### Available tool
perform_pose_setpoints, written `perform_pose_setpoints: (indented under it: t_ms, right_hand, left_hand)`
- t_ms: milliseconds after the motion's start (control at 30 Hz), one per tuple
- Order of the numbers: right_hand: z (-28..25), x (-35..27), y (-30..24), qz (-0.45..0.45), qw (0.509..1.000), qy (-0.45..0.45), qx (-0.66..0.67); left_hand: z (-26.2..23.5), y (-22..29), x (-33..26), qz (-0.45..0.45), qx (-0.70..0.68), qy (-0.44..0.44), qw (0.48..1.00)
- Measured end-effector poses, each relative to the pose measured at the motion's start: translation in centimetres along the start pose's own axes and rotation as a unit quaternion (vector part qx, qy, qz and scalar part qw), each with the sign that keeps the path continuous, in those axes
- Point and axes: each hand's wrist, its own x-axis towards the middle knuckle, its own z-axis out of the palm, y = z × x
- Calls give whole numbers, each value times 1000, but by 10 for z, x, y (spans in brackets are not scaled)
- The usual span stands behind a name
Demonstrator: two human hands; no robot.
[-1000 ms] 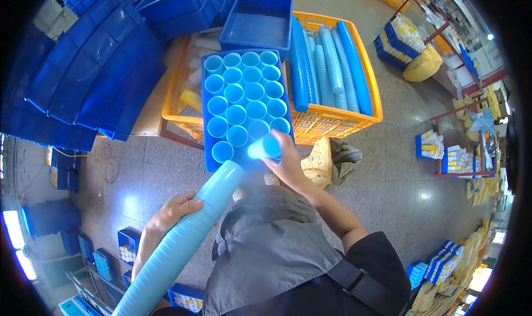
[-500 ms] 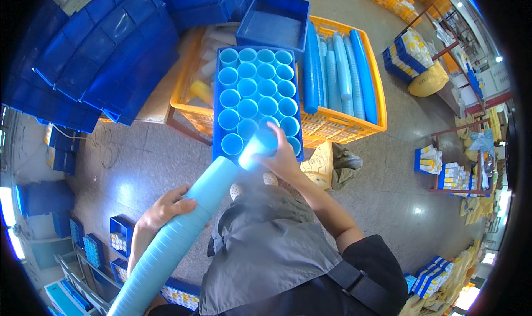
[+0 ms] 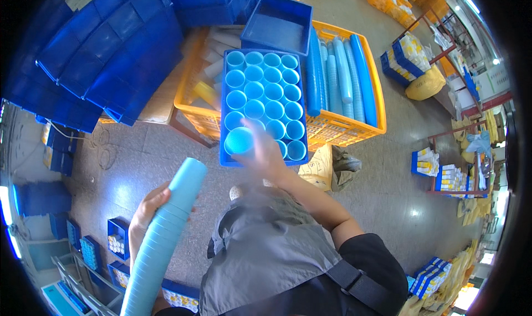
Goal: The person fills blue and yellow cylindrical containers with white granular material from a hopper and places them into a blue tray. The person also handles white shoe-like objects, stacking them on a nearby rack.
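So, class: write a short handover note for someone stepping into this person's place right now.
Left hand: grips a long stack of nested light-blue cups, held slanting.
Right hand: holds a single blue cup over the near-left corner of the blue tray.
Done: cups stand in nearly every slot of the tray, which rests on the orange crate.
Left: that near-left corner; the stack is still long.

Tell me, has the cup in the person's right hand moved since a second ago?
Yes. The right hand has carried the cup leftward along the near edge of the blue tray, toward its left corner.
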Motion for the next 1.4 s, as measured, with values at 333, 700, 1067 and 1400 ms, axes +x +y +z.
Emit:
perform_pose_setpoints:
  t_ms: [333, 700, 1067, 1400]
  right_hand:
    - [24, 4, 19, -69, 994, 21, -79]
    - [-70, -52, 10, 192, 819, -326, 431]
    - [-142, -126, 101, 310, 911, -4, 270]
    - [-116, -83, 152, 196, 969, -74, 131]
  left_hand:
    - [-98, -55, 24, -18, -301, 196, 933]
    - [-36, -65, 139, 213, -37, 263, 940]
    - [59, -230, 224, 44, -176, 58, 982]
    - [-71, -224, -43, -238, 23, 432, 870]
